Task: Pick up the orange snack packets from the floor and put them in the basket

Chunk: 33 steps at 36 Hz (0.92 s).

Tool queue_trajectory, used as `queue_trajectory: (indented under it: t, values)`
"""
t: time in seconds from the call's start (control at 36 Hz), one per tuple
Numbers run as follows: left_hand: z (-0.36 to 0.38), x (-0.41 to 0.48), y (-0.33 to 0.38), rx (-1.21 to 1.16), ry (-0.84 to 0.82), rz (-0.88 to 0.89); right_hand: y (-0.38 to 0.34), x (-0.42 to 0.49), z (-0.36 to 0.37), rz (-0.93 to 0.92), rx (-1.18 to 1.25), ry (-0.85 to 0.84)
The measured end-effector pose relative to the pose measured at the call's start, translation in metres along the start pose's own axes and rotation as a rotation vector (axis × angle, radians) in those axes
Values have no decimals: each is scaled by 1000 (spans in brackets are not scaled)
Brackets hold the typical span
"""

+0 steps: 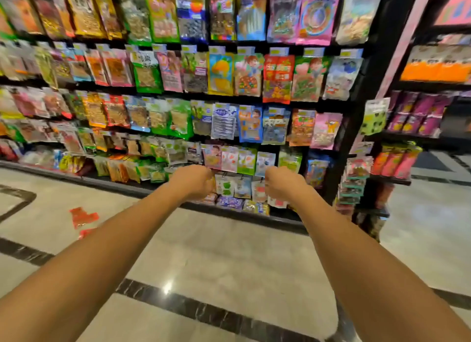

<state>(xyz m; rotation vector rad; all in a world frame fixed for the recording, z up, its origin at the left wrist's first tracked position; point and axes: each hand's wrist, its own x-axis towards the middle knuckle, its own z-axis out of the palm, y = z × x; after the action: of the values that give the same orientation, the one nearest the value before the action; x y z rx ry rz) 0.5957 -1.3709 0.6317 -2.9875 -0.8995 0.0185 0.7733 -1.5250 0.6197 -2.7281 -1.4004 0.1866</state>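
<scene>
Orange-red snack packets (82, 216) lie on the pale tiled floor at the left, partly hidden behind my left forearm; a smaller piece (85, 232) shows just below. Both my arms reach straight forward toward the shelf. My left hand (195, 182) is curled into a fist in front of the lowest shelf rows, and I see nothing in it. My right hand (281, 186) is likewise curled shut, with nothing visible in it. Both hands are far above and to the right of the packets. No basket is in view.
A tall black shelf unit (367, 91) full of hanging colourful snack bags fills the background, its base rail (229, 211) running along the floor. A second rack (397, 147) stands at the right. Dark marble strips (204, 308) cross the floor.
</scene>
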Motion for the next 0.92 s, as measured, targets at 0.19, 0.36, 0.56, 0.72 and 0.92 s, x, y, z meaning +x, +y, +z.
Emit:
queue_trajectory:
  t: [0.19,0.36,0.56,0.72,0.92]
  values:
    - [1,15,-172,-12,-47,-82,-151,99,7,-87,-42,10]
    - [13,38,-289,-30,-80,-127,-240,177,16,-117,-62,-17]
    - [23,90,-418,-63,-91,-159,-339,294,27,-212,-104,-51]
    - [28,134,-528,-46,-83,-230,-444,402,41,-338,-71,-99]
    - [43,169,-656,-59,-96,-314,-570,500,63,-421,-37,-113]
